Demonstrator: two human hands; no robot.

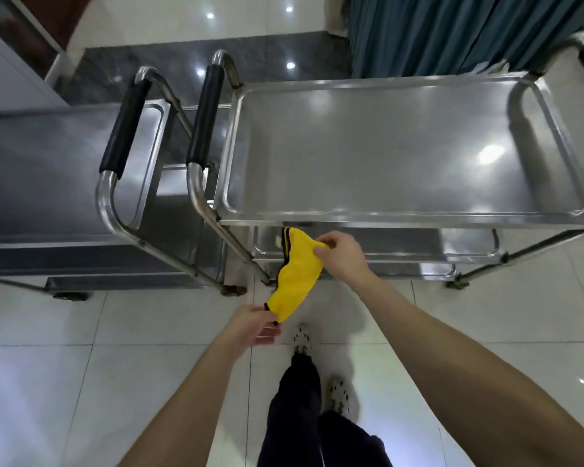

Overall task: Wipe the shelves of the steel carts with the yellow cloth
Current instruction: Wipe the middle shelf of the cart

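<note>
White floor tiles carry two steel carts. Beside the right cart, whose top tray lies bare, the left cart is cut off by the frame edge. Before the right cart's partly hidden lower shelf, the yellow cloth hangs stretched: right hand pinches its upper end, left hand its lower.

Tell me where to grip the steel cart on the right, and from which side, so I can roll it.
Grip the black padded sleeve on the right-hand steel cart's tubular handle, reaching from the cart's left end. The sleeve is the only cushioned part and runs along that short end. Both hands are busy: the left hand and right hand pinch the yellow cloth, so free one first.
</note>
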